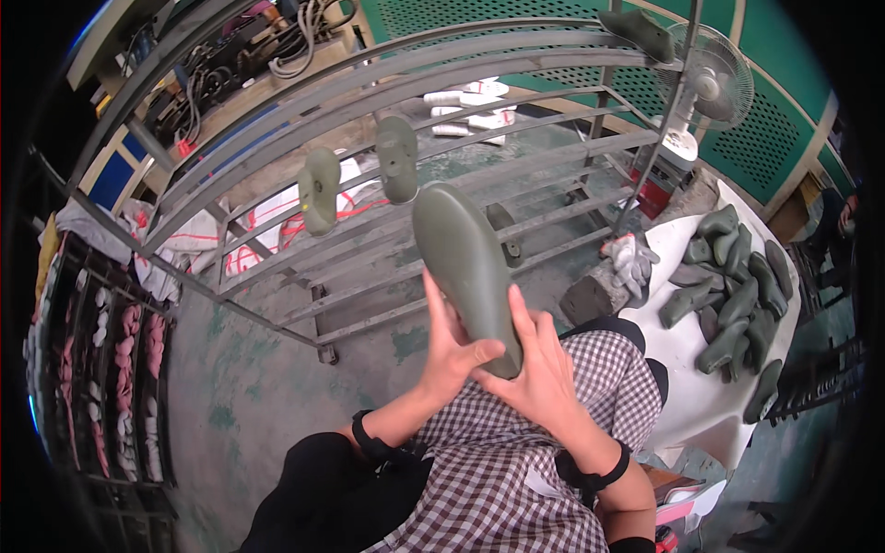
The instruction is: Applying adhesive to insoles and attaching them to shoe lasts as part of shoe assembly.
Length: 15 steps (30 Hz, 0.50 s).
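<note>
Both my hands grip an olive-green shoe last (461,249) in front of my lap, its broad toe end pointing up and away. My left hand (450,341) wraps the lower left side, the thumb lying across the narrow heel end. On the right side, my right hand (539,373) holds the same end with its fingers along the edge. Beyond it, two more lasts, one at left (319,192) and another beside it (397,158), rest on a grey metal rack (442,267). A further last (502,230) shows partly behind the held one.
At right, a pile of green lasts (737,286) lies on a white sheet (659,346), with grey gloves (630,263) near its edge. A fan (708,81) stands behind the rack's right end. Another last (638,33) sits on the top rail. A shelf rack (106,369) stands at left.
</note>
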Tool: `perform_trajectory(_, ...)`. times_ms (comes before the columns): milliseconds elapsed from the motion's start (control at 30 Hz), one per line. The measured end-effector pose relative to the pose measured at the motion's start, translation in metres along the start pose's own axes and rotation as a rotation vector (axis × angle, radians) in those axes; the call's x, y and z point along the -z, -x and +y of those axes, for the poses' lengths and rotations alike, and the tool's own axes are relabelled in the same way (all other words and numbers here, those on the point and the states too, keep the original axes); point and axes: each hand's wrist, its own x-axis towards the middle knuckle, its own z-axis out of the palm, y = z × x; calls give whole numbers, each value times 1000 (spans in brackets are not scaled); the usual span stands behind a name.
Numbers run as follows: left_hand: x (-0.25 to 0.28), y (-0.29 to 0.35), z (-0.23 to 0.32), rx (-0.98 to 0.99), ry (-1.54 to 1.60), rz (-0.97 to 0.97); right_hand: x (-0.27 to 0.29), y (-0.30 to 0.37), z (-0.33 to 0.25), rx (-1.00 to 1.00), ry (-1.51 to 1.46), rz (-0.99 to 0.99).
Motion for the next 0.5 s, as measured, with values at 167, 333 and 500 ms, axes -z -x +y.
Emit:
perform_trajectory(167,60,-20,77,259,130,249,12,-13,-26,220,-213,-191)
perform_trajectory(333,203,-85,101,322,-242,583,56,29,28,-66,-366,308)
perform_trajectory(500,410,-170,108,299,-557,467,87,60,123,-333,-319,553)
